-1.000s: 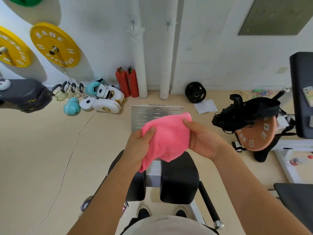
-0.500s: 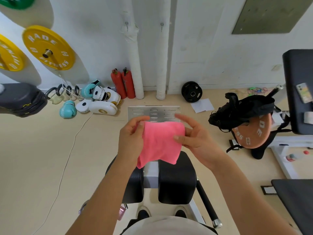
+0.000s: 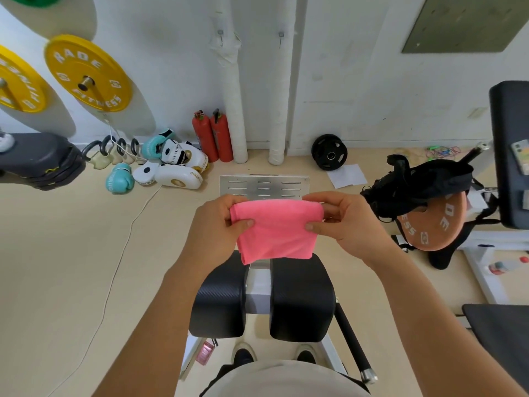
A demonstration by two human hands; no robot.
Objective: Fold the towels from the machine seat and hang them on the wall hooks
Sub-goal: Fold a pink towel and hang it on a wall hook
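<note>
Pinching the pink towel (image 3: 276,229) at nine and three o'clock, left hand (image 3: 220,227) and right hand (image 3: 347,222) hold its fold square for hanging.

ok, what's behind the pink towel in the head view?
Behind the pink towel: slotted metal plate above it, black seat pads below. The plate's near edge and the pads' far ends are covered. Both hands' fingers pinch its top corners.

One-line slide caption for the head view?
Both hands, left and right, hold a folded pink cloth towel above the black padded machine seat.
</note>
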